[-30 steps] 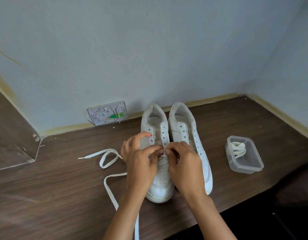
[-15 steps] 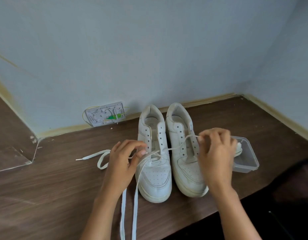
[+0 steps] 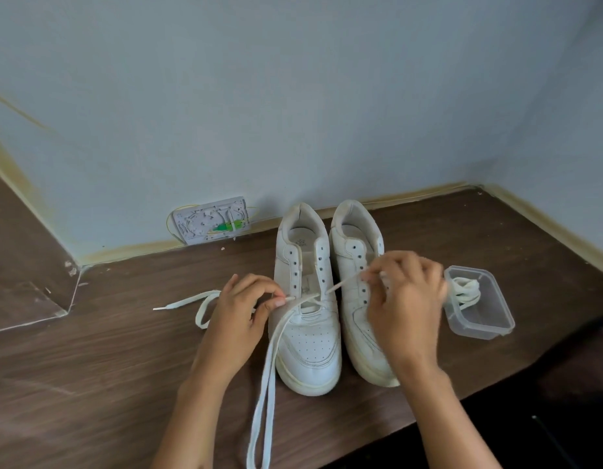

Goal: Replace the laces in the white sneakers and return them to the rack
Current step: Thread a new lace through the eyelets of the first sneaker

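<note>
Two white sneakers stand side by side on the brown tabletop [image 3: 90, 367], toes toward the camera, heels near the wall. A lace [image 3: 269, 360] runs through the lowest eyelets of the left sneaker [image 3: 306, 326]. The left hand [image 3: 239, 319], at 9 o'clock from that sneaker, pinches one end of the lace between thumb and forefinger beside the eyelets. The right hand [image 3: 405, 309] lies over the right sneaker [image 3: 354, 262] and pinches the other end, which stretches taut toward 2 o'clock. Slack from the lace hangs in a long double strand toward 6 o'clock. A loose lace [image 3: 191, 301] lies on the tabletop at 9 o'clock of the left hand. At 3 o'clock of the sneakers sits a clear tub [image 3: 486, 323] holding a coiled lace [image 3: 465, 289]. A small board [image 3: 212, 221] leans against the wall at 11 o'clock.
</note>
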### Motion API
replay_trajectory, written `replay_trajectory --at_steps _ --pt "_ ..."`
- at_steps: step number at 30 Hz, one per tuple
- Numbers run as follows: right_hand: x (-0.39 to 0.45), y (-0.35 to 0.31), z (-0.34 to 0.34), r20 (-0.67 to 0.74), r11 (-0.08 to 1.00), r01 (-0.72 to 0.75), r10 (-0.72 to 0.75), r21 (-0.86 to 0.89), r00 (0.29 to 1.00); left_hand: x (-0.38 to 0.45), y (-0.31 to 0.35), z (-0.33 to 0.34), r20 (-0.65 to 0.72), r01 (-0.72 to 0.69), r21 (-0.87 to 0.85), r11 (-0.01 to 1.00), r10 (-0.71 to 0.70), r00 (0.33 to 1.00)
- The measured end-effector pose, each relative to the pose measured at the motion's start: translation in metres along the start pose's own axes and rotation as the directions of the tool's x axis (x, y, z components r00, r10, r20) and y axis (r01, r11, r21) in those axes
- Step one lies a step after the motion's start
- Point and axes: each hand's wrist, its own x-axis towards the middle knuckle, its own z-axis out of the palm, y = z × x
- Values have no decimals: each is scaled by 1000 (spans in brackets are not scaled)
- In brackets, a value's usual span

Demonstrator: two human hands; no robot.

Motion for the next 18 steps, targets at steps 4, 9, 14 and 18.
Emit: replay_trajectory --at_steps 4,9,14,18 --pt "10 24 -13 -153 974 -227 227 18 962 0 2 -1 -8 0 0 1000 0 1000" --pt "4 4 -4 42 997 -34 31 65 999 1 2 2 -26 5 19 1000 -5 1000" --pt "-15 -22 18 165 993 103 -112 58 980 0 3 3 -25 1 36 999 0 1000" --pt "-17 -20 19 114 991 127 -131 42 985 1 4 4 -34 -2 42 999 4 999"
